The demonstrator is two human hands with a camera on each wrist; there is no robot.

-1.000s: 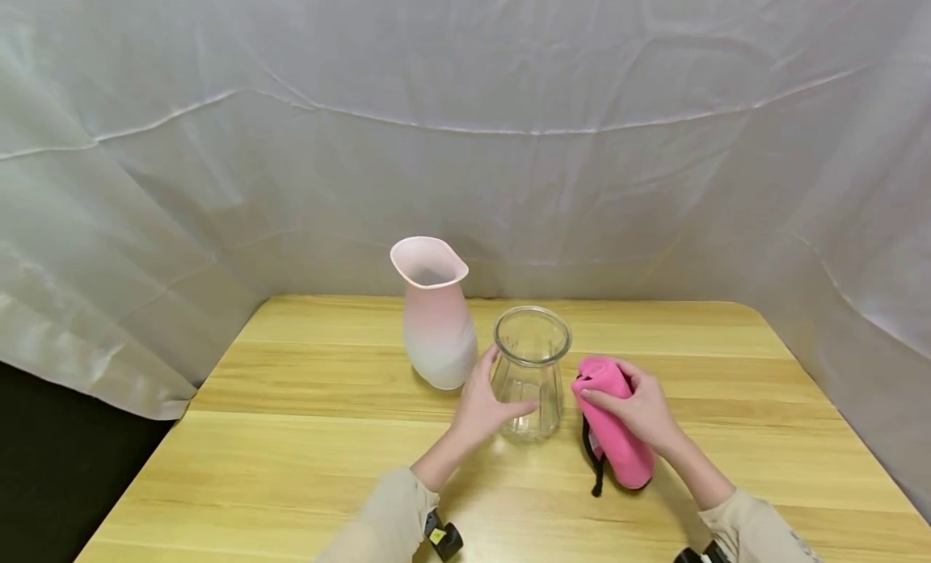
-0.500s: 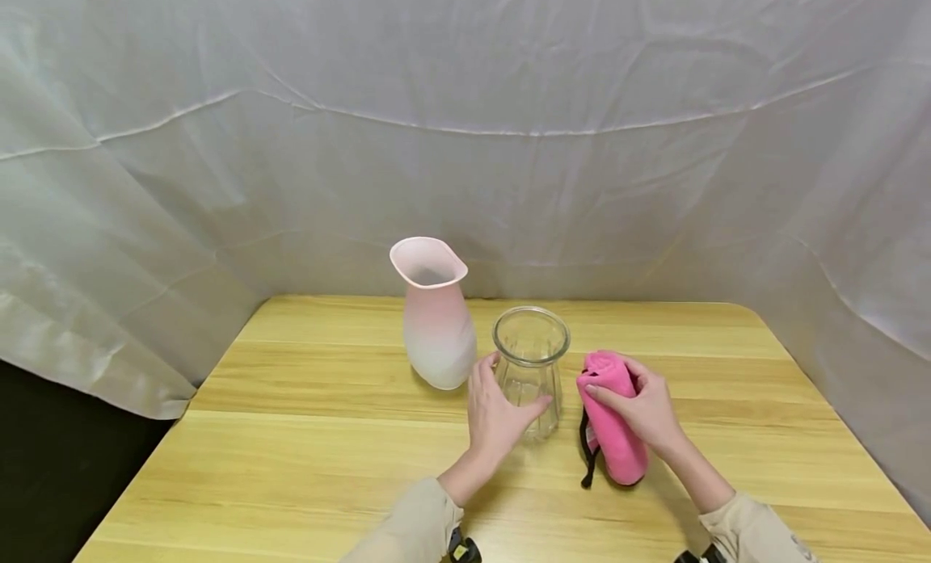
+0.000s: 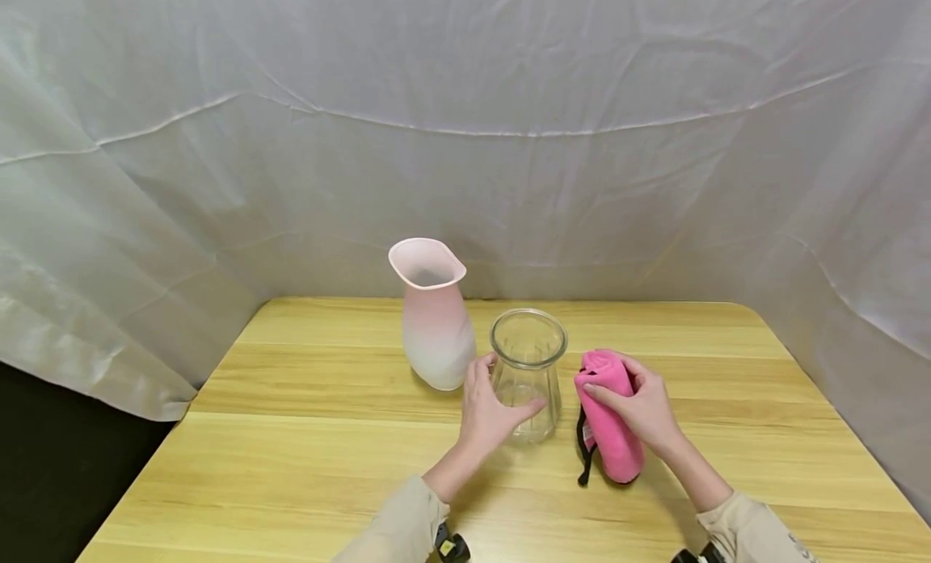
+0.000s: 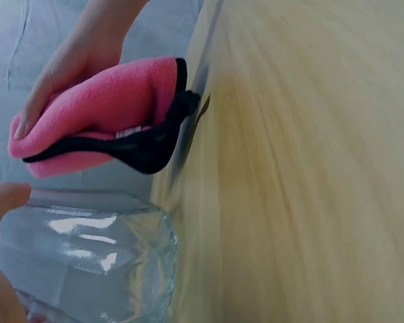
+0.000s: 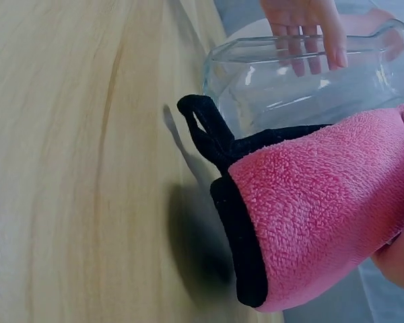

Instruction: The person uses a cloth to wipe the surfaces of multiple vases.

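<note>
Item one: clear glass vase (image 3: 528, 373), upright on the wooden table (image 3: 305, 458), our left hand (image 3: 490, 409) cupped round its lower side, thumb and fingers curled against the glass. Item two: rolled pink cloth (image 3: 607, 422) with black trim, just right of the vase, our right hand (image 3: 640, 405) wrapped over it; whether its lower end touches the table appears likely, not certain. Item three: pink-and-white vase (image 3: 434, 321), behind left.

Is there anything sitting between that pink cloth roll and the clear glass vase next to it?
Nothing visible. The pink cloth roll, gripped by the right hand, sits just right of the glass vase, with only a narrow strip of bare table between them. The left hand holds the vase's far side, and the pink vase stands behind, out of the way.
</note>
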